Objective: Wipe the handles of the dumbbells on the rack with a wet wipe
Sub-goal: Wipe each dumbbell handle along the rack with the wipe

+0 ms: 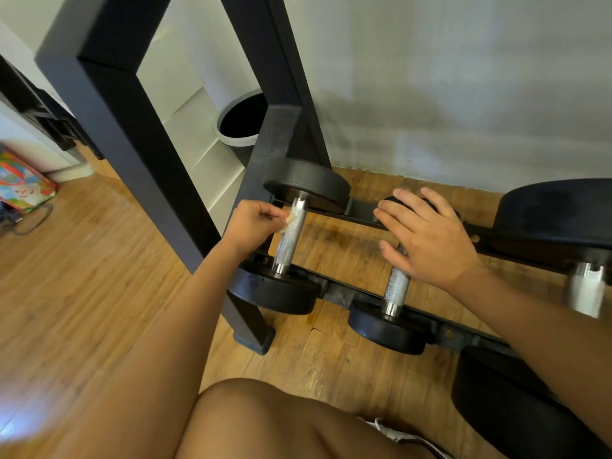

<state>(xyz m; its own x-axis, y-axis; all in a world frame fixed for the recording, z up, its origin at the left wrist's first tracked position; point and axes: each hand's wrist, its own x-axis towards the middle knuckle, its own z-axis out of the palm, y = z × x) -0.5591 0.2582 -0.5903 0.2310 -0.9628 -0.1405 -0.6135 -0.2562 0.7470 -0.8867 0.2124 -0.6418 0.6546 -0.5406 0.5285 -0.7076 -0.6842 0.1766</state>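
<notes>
With my left hand point(253, 226) pinching the wet wipe point(288, 219) against the upper end of the leftmost dumbbell's knurled handle point(290, 238) on the floor rack point(341, 294), my right hand point(427, 241) rested open-fingered on the neighbouring dumbbell point(395, 286), likely next for wiping.

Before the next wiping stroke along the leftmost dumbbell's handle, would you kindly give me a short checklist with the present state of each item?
1. Wet wipe held in the left hand: ok, pinched in the fingers.
2. Wipe touching the leftmost handle: ok, near its far end.
3. Rest of that handle free for the stroke: ok, nothing covers it.
4. Right hand out of the way: ok, it rests flat on the middle dumbbell.
5. Leftmost dumbbell seated on the rack rails: ok, both ends sit on them.
6. Wipe moist: cannot tell.
</notes>
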